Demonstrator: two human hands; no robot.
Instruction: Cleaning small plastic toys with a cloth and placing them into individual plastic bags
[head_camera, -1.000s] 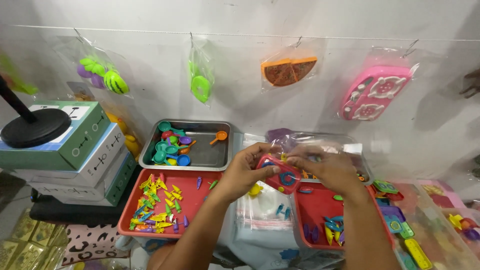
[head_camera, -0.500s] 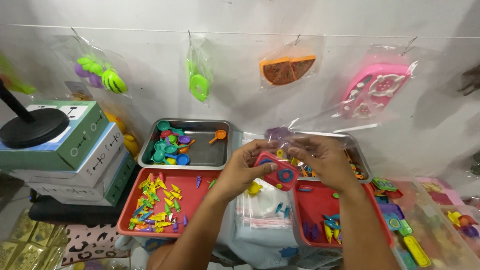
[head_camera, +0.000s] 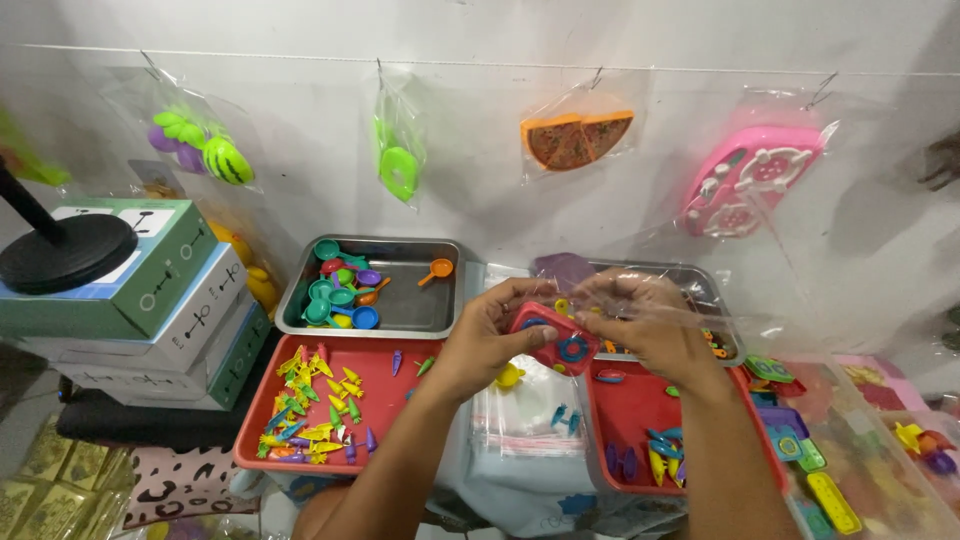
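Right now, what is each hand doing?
Left hand: closed on the red plastic toy stove with blue rings.
Right hand: holding a clear plastic bag at that stove.

I've got a red toy stove (head_camera: 553, 338) with blue burner rings in my hands. Red trays (head_camera: 392, 385) full of yellow, green and purple bits, a silver pan (head_camera: 420, 305) of teal and blue cups plus an orange spoon (head_camera: 436, 270). There's a pink stove (head_camera: 748, 178) bagged on the white wall, and leopard-print cloth (head_camera: 180, 484) down low.
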